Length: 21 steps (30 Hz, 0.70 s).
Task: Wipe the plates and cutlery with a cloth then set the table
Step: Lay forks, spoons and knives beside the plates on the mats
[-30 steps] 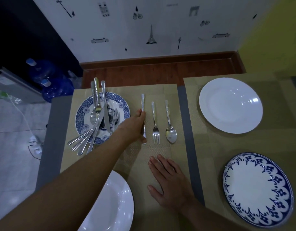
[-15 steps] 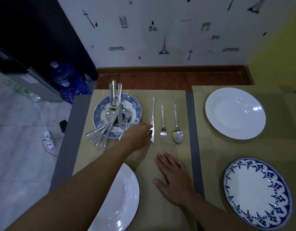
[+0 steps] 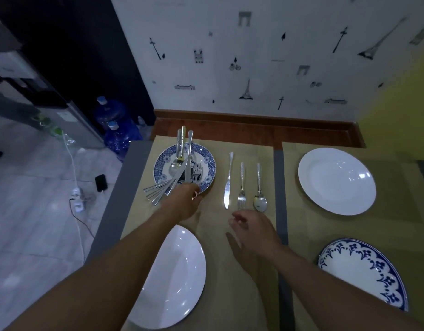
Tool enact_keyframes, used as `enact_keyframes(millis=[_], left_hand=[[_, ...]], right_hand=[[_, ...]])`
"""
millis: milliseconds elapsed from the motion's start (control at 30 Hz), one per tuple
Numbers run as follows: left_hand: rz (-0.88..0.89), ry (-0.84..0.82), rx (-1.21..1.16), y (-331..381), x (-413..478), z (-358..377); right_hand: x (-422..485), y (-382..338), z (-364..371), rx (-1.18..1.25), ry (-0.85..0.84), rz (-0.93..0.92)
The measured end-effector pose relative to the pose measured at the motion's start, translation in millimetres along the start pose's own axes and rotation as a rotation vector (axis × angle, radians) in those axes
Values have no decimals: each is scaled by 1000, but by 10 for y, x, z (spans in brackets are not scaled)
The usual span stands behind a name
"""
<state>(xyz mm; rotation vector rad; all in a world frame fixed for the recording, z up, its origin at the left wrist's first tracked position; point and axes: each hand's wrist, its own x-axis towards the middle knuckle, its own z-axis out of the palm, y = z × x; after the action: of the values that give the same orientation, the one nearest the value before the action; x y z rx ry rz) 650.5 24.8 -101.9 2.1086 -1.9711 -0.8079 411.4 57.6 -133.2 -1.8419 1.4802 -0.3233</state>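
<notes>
A knife (image 3: 227, 182), a fork (image 3: 241, 187) and a spoon (image 3: 259, 187) lie side by side on the tan placemat (image 3: 249, 149). To their left, a blue patterned plate (image 3: 207, 163) holds a pile of several cutlery pieces (image 3: 182, 168). My left hand (image 3: 184, 203) reaches to that plate's near rim with its fingertips at the pile; its grip is hidden. My right hand (image 3: 254, 226) hovers just below the fork, fingers loosely curled and holding nothing. Close to me on the left sits a white plate (image 3: 175, 278).
On the right placemat lie a white plate (image 3: 337, 181) at the back and a blue-rimmed plate (image 3: 363, 271) in front. The table's left edge (image 3: 115, 194) drops to a tiled floor with water bottles (image 3: 113, 125), a power strip (image 3: 77, 199) and a phone (image 3: 101, 182).
My left hand has let go of the knife and moved left to the cutlery plate. My right hand has lifted off the mat, its fingers now curled.
</notes>
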Motion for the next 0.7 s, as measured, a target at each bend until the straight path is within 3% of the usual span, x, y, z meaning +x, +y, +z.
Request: enact_keyframes(millis=[300,700], left_hand=[[-171,97,-53,-244,-4,-165],[-256,107,-18,-633,143,-206]], right_hand=[[432,-297,-201,27,20,5],[1036,-669,-64,64,11,-6]])
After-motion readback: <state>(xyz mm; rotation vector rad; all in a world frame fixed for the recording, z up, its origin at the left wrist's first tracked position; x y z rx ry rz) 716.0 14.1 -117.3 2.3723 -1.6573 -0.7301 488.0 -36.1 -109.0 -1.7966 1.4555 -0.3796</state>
